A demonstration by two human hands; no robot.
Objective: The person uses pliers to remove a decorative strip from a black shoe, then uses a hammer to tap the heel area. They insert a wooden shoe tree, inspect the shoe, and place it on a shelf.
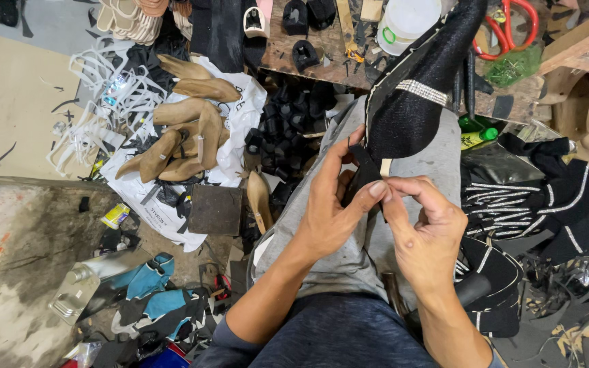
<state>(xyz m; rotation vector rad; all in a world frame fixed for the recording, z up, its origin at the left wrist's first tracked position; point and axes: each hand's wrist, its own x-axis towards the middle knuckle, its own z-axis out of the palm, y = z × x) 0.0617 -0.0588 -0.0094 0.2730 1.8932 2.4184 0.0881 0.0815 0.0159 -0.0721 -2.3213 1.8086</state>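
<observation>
Two hands (376, 211) pinching black shoe upper (410, 95), tan lasts (185, 129) nearby

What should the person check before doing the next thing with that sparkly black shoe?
1. Both hands on the work: ok. Left hand and right hand pinch a black piece at the heel end of the black shoe.
2. Shoe steady: ok, it rests on the grey cloth over the lap.
3. Silver strap clear of the hands: ok.
4. Piece lined up straight: cannot tell, fingers hide it.
5. Red scissors within reach: ok, on the bench beyond the shoe.
6. Surroundings tidy: not ok, tan shoe forms and scraps lie around.
</observation>
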